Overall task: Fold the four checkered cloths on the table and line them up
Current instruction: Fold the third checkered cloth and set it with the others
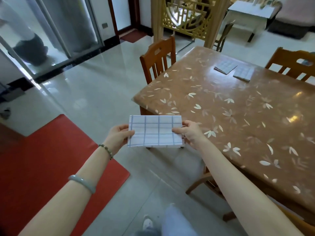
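Cloth in mid-air: checkered cloth [155,131], white with blue lines, folded into a flat rectangle and held level above the floor, just off the near corner of the table [238,116] and not touching it. Pinched at its 9 o'clock edge by the left hand [119,135], thumb on top and fingers curled beneath. Gripped at its 3 o'clock edge by the right hand [189,132] in the same way, thumb laid across the top face.

Brown tabletop with a pale leaf print, spreading away toward 1 and 2 o'clock from the held cloth. Far off on it at 1 o'clock, a first folded cloth [225,66] and, at its 4 o'clock, a second folded cloth [242,74] — corners touching or overlapping, cannot tell which.

Bead bracelet [106,150] on the left wrist; pale green bangle [82,183] further up that forearm. Wooden chair [158,57] at 12 o'clock from the held cloth, beside the table's left edge. Red mat [42,167] on the floor at 8 o'clock — shoe [147,222] at 6 o'clock.
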`<action>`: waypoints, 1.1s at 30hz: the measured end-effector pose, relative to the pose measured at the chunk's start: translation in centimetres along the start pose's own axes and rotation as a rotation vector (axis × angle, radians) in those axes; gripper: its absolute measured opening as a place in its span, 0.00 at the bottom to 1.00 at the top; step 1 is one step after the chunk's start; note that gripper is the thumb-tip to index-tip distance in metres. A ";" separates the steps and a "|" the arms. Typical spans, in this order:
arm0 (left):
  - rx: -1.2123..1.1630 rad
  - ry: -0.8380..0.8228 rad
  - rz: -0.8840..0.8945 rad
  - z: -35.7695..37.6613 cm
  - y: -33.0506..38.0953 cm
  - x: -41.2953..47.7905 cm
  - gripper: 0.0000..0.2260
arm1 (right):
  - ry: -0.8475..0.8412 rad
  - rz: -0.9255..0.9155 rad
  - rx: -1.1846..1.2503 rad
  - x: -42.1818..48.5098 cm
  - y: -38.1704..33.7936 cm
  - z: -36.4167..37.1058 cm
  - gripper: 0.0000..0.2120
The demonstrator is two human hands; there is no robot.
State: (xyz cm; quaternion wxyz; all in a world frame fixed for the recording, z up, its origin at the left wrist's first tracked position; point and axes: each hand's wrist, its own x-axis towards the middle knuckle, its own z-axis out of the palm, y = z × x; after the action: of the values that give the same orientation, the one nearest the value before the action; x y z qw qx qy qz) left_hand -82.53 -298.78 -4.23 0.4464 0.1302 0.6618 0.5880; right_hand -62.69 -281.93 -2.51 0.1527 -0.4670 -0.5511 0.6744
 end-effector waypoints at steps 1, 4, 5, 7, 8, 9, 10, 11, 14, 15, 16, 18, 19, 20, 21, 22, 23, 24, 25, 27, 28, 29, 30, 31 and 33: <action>-0.009 0.006 -0.002 -0.7 0.1 0.5 0.10 | 0.001 0.003 -0.009 0.5 -0.3 0.9 0.15; -0.038 0.021 -0.007 -2.8 0.5 2.4 0.13 | -0.009 0.012 -0.041 2.6 -1.3 3.1 0.20; -0.041 0.024 -0.008 -3.5 0.6 3.1 0.13 | -0.018 0.017 -0.047 3.4 -1.6 3.8 0.19; -0.041 0.029 -0.003 -4.8 1.3 4.8 0.13 | -0.035 0.023 -0.037 5.4 -2.3 5.2 0.18; -0.042 0.035 0.000 -5.4 1.8 5.8 0.12 | -0.038 0.026 -0.041 6.4 -2.7 5.9 0.16; -0.045 0.041 0.003 -6.0 2.3 6.8 0.10 | -0.044 0.025 -0.048 7.4 -3.3 6.6 0.15; -0.046 0.047 0.004 -6.6 2.8 8.0 0.09 | -0.047 0.024 -0.049 8.7 -3.8 7.3 0.15; -0.048 0.050 0.005 -7.2 3.5 9.2 0.09 | -0.051 0.022 -0.044 9.8 -4.5 8.1 0.16; -0.046 0.063 0.007 -8.6 5.8 13.6 0.08 | -0.034 0.005 -0.024 13.8 -6.7 9.8 0.15; -0.039 0.058 0.010 -8.9 6.8 15.1 0.09 | -0.036 -0.011 -0.034 15.0 -7.6 10.3 0.14; -0.027 0.053 0.012 -9.2 7.8 16.7 0.09 | -0.033 -0.024 -0.038 16.3 -8.5 10.7 0.12; 0.003 0.031 0.019 -9.6 10.2 20.0 0.11 | -0.015 -0.035 -0.022 19.3 -10.4 11.2 0.12; 0.010 0.023 0.028 -9.6 11.1 21.1 0.11 | -0.010 -0.038 -0.019 20.3 -11.1 11.4 0.11; 0.012 0.017 0.036 -9.7 12.1 22.5 0.11 | -0.001 -0.040 -0.016 21.6 -12.1 11.7 0.11; 0.010 0.015 0.042 -9.9 13.0 23.8 0.11 | -0.002 -0.033 -0.015 22.9 -13.0 12.0 0.11; 0.010 0.010 0.042 -10.2 13.8 25.2 0.10 | -0.005 -0.029 -0.003 24.2 -13.8 12.4 0.11; 0.008 0.004 0.042 -10.5 14.4 26.0 0.10 | -0.011 -0.026 0.002 25.1 -14.5 12.8 0.11; 0.008 0.002 0.044 -10.8 14.9 26.9 0.09 | -0.014 -0.028 0.009 26.1 -15.0 13.2 0.12; 0.005 -0.002 0.044 -11.3 15.4 28.1 0.09 | -0.017 -0.027 0.011 27.2 -15.7 13.8 0.13; 0.005 -0.004 0.043 -12.2 16.3 29.9 0.08 | -0.011 -0.024 0.014 28.7 -16.7 14.8 0.15; 0.009 -0.007 0.039 -12.9 16.9 31.3 0.08 | -0.003 -0.023 0.019 29.9 -17.2 15.6 0.15; 0.015 -0.010 0.037 -13.5 17.4 32.6 0.08 | 0.006 -0.017 0.027 30.7 -17.7 16.5 0.14; 0.024 -0.015 0.035 -14.3 18.1 34.2 0.08 | 0.015 -0.014 0.042 31.8 -18.2 17.5 0.14; 0.030 -0.014 0.033 -15.1 18.9 35.8 0.08 | 0.023 -0.009 0.051 32.7 -18.6 18.7 0.13; 0.048 -0.017 0.040 -16.9 20.6 39.3 0.08 | 0.034 -0.009 0.062 34.9 -19.6 21.2 0.12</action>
State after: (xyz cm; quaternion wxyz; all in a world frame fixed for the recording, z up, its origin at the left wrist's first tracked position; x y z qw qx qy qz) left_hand -124.66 -276.98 -4.55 0.4368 0.1592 0.6692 0.5797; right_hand -103.67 -262.74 -2.22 0.1797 -0.4710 -0.5295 0.6823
